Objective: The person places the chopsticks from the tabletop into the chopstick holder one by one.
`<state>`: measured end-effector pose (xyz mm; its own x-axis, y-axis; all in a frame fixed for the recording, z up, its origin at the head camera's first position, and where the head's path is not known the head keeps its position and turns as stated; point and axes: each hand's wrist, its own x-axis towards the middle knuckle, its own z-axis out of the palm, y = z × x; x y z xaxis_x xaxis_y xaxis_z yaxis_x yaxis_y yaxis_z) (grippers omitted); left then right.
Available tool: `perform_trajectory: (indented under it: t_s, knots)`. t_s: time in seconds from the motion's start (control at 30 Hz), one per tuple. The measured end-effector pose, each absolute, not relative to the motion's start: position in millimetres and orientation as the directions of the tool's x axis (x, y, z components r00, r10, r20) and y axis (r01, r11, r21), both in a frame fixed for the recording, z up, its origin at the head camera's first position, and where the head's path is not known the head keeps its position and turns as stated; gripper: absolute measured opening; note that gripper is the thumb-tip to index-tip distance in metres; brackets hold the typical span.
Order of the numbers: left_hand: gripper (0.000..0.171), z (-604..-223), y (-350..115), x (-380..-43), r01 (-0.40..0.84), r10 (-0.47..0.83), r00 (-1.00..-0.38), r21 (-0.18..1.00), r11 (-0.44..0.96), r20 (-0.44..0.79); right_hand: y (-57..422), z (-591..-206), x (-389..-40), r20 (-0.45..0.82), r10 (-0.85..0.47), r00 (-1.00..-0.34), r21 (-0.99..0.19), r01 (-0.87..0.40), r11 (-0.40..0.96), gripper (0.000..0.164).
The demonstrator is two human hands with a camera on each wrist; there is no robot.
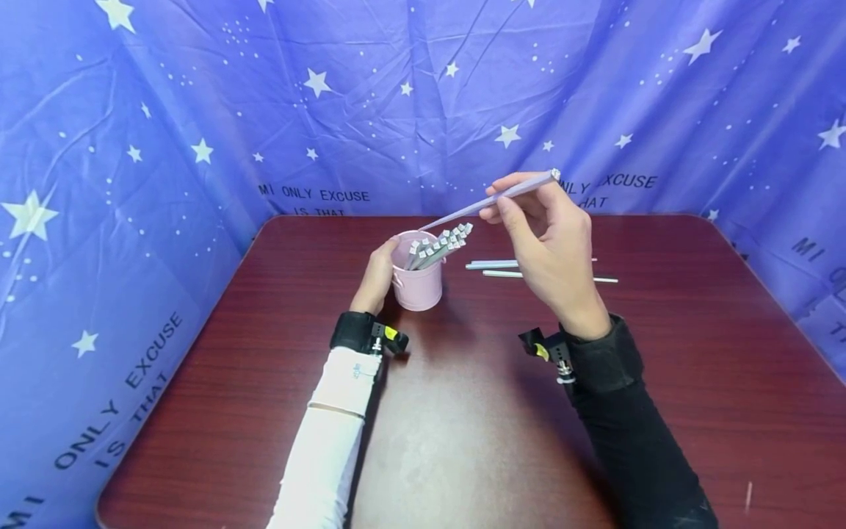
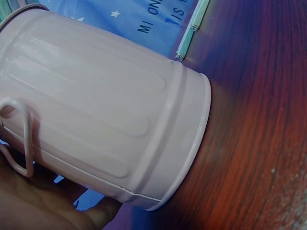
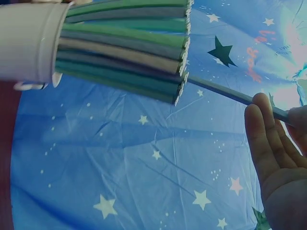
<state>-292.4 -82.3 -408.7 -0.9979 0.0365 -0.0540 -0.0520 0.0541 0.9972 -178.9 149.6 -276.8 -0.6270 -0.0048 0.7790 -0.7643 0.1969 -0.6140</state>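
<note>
A small pink pail (image 1: 418,290) with looped handles stands on the table, holding several slim sticks (image 1: 444,246) with pale, square-looking ends. My left hand (image 1: 375,278) grips the pail's left side, its thumb up near the rim. In the left wrist view the pail wall (image 2: 96,86) fills much of the picture. Up to the right, my right hand (image 1: 551,239) pinches a lilac stick (image 1: 485,206) between thumb and fingers. That stick slants down leftward, its thin lower end at the pail's far rim. The right wrist view shows green, grey and brownish sticks (image 3: 124,48) fanning from the pail.
More thin sticks (image 1: 496,274) lie on the brown table (image 1: 436,441), partly hidden behind my right hand. A blue star-printed cloth (image 1: 410,110) hangs around the table's back and sides. Each wrist wears a black strap (image 1: 604,360) with a small device.
</note>
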Motion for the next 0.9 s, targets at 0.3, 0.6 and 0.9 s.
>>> perform_trajectory:
  t_s: [0.3,0.6,0.9]
  knots:
    - [0.06,-409,-83,-293,-0.058,0.037,-0.998,0.997,0.055,-0.06,132,-279,-188,0.739,-0.036,-0.672,-0.65,-0.727,0.222,0.02]
    - [0.06,-409,-83,-294,-0.053,0.035,-0.998,0.997,0.054,-0.055,141,-280,-189,0.708,-0.022,-0.706,-0.666,-0.678,0.311,0.02]
    - [0.06,-411,-82,-294,-0.053,0.034,-0.998,0.997,0.048,-0.055,159,-293,-207,0.6,-0.035,-0.799,-0.697,-0.543,0.469,0.021]
